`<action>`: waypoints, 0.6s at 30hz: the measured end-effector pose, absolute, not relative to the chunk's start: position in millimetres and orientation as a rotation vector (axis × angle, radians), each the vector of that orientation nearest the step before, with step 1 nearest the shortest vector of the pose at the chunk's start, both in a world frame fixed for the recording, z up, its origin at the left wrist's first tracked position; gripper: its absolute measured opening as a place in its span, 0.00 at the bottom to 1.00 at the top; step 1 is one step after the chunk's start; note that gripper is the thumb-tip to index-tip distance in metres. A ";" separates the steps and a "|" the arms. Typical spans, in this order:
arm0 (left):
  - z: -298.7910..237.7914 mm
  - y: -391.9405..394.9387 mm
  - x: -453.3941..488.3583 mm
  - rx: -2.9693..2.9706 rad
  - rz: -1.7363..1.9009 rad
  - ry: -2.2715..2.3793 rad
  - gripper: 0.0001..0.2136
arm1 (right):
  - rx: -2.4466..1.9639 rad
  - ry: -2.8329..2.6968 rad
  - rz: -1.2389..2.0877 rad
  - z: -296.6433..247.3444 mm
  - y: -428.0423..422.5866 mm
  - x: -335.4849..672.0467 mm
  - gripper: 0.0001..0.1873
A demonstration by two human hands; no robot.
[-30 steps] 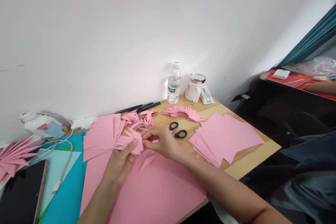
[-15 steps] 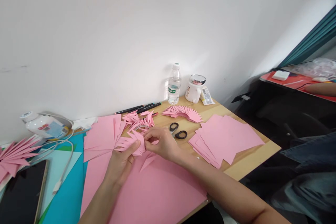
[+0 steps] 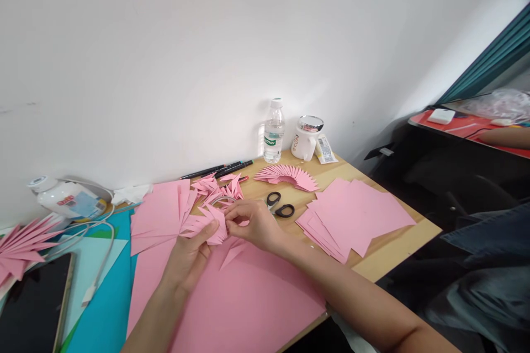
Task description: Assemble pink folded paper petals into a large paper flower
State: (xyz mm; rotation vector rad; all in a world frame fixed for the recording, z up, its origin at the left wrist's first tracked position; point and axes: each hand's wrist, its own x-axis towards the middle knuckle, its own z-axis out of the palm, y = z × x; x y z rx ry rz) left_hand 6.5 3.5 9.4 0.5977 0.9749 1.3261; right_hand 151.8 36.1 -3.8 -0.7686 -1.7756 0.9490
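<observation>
My left hand (image 3: 192, 251) grips a fan of folded pink paper pieces (image 3: 207, 227), its thumb lying across the top. Fingertips of my right hand (image 3: 252, 226) are pinched at the right edge of that fan; any separate piece between them is hidden. Beneath both hands spreads a large pink sheet (image 3: 248, 303), with a small folded pink piece (image 3: 232, 253) on it. Just beyond is a pile of folded pink pieces (image 3: 207, 185). Black-handled scissors (image 3: 281, 207) lie to the right of my right hand, near a curved pleated pink arc (image 3: 287, 175).
Pink paper sheets (image 3: 351, 215) lie at the right. Along the wall stand a water bottle (image 3: 274, 132) and a lidded mug (image 3: 305, 140), beside several pens (image 3: 227, 170). At left are a phone (image 3: 37, 303), a white cable (image 3: 108, 253) and a white bottle (image 3: 68, 198). Another person's arm (image 3: 505, 138) rests on a red table.
The view has shifted very slightly. Both hands stay at the pink paper fan in nearly the same pose.
</observation>
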 end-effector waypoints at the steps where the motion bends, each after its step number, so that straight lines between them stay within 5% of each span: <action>1: 9.4 3.6 6.0 0.598 1.321 0.969 0.18 | -0.762 -1.780 0.935 -3.6 36.1 151.7 0.09; 18: 6.9 3.9 1.6 0.491 1.202 0.935 0.22 | -0.760 -1.628 1.280 -0.4 38.0 156.6 0.06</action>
